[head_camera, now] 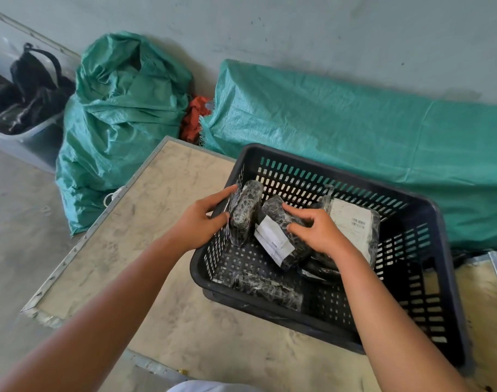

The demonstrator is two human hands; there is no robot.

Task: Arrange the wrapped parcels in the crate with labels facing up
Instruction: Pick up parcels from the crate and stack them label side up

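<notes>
A black slotted plastic crate (428, 281) stands on a worn table and holds several parcels in dark wrap. My left hand (200, 222) grips a narrow parcel (245, 209) that stands on edge against the crate's left wall, no label showing. My right hand (318, 230) rests on a tilted parcel (281, 236) in the middle, its white label facing up. A larger parcel (354, 222) with a white barcode label up lies at the back right. Another parcel (270, 290) without a visible label lies along the near wall. One more dark parcel (320, 271) sits partly hidden under my right wrist.
The table (145, 236) has a metal edge strip. Two green woven sacks (122, 108) (354, 131) sit behind it against the wall, with orange cloth (195, 117) between them. A grey bin (29, 137) with black bags stands at far left on the floor.
</notes>
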